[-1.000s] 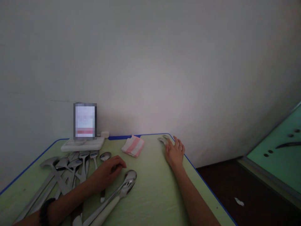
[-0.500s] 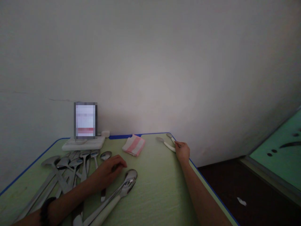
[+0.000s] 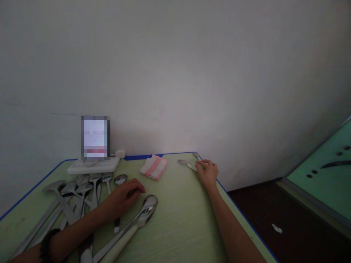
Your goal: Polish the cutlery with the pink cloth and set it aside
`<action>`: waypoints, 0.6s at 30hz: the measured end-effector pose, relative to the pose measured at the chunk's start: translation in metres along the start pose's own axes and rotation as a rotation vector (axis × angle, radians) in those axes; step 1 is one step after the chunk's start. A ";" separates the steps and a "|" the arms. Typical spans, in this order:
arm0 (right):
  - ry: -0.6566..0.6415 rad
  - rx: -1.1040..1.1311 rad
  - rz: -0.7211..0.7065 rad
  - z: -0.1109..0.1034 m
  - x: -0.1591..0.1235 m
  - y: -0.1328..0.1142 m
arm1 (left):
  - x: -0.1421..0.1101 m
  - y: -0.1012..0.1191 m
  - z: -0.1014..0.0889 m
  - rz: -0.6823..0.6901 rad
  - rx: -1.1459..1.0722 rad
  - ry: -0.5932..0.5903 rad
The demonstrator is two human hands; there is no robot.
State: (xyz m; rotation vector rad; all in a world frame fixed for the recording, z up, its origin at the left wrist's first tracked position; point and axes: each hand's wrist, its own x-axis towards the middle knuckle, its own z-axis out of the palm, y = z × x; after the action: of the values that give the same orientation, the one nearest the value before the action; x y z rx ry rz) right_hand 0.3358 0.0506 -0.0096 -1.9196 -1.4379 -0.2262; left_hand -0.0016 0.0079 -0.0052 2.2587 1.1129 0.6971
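My right hand (image 3: 207, 173) is at the table's far right corner, its thumb and fingers apart. It is over the handles of two small pieces of cutlery. One is a spoon-shaped piece with a white handle (image 3: 181, 162); the other has a silver head (image 3: 195, 155), and its kind is too small to tell. My left hand (image 3: 127, 197) lies loosely bent on the table, with a gap under the fingers and nothing in it. Just right of it is a large silver spoon (image 3: 150, 201), overlapped by a white-handled serving fork (image 3: 145, 216).
Left of my left forearm lies a pile of ladles, spoons and other steel utensils (image 3: 79, 191). A blurred-out screen (image 3: 95, 137) stands on a white base (image 3: 93, 168) by the wall. A folded pink-and-white cloth (image 3: 153, 167) lies near the back of the green table (image 3: 181, 226).
My right hand has loosened from the cutlery handle and its fingers have spread. The white-handled piece has shifted slightly left. My left hand stays where it was; the view has turned a little.
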 end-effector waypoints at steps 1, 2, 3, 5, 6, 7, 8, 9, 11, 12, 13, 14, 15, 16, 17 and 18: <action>-0.051 -0.019 -0.078 -0.001 -0.002 -0.003 | 0.000 0.000 0.000 0.000 0.005 -0.002; -0.099 -0.041 -0.155 -0.001 -0.004 -0.005 | 0.000 0.000 0.000 0.000 0.008 -0.004; -0.142 -0.066 -0.221 -0.001 -0.005 -0.007 | 0.000 0.001 0.000 0.001 0.010 -0.008; -0.193 -0.118 -0.298 0.001 -0.006 -0.008 | 0.000 0.001 0.000 0.004 0.009 -0.014; -0.201 -0.143 -0.311 0.001 -0.006 -0.008 | 0.000 0.001 -0.001 0.006 0.009 -0.013; -0.201 -0.166 -0.310 0.002 -0.005 -0.007 | 0.000 0.001 -0.001 0.006 0.010 -0.011; -0.194 -0.187 -0.301 0.003 -0.004 -0.006 | 0.000 0.002 -0.001 0.007 0.013 -0.010; -0.185 -0.204 -0.291 0.004 -0.003 -0.005 | 0.000 0.002 -0.001 0.006 0.016 -0.010; -0.171 -0.235 -0.278 0.006 -0.002 -0.004 | 0.000 0.002 -0.001 0.003 0.022 -0.012; -0.165 -0.250 -0.273 0.006 -0.001 -0.004 | 0.000 0.002 -0.001 0.003 0.022 -0.014; -0.161 -0.264 -0.269 0.007 -0.001 -0.003 | 0.000 0.002 -0.001 0.003 0.022 -0.013; -0.157 -0.279 -0.266 0.007 -0.001 -0.004 | 0.000 0.002 -0.001 0.003 0.022 -0.010; -0.154 -0.294 -0.264 0.007 -0.001 -0.004 | 0.000 0.002 -0.001 0.004 0.023 -0.007; -0.150 -0.308 -0.261 0.007 -0.002 -0.005 | 0.000 0.002 -0.001 0.006 0.024 -0.003; -0.147 -0.321 -0.261 0.007 -0.002 -0.005 | 0.000 0.002 -0.001 0.007 0.026 0.001; -0.142 -0.334 -0.262 0.007 -0.003 -0.006 | 0.000 0.002 -0.001 0.006 0.027 0.000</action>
State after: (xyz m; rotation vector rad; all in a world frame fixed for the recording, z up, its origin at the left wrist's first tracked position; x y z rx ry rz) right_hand 0.3275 0.0535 -0.0136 -2.0352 -1.8439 -0.4868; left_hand -0.0012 0.0067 -0.0033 2.2859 1.1226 0.6887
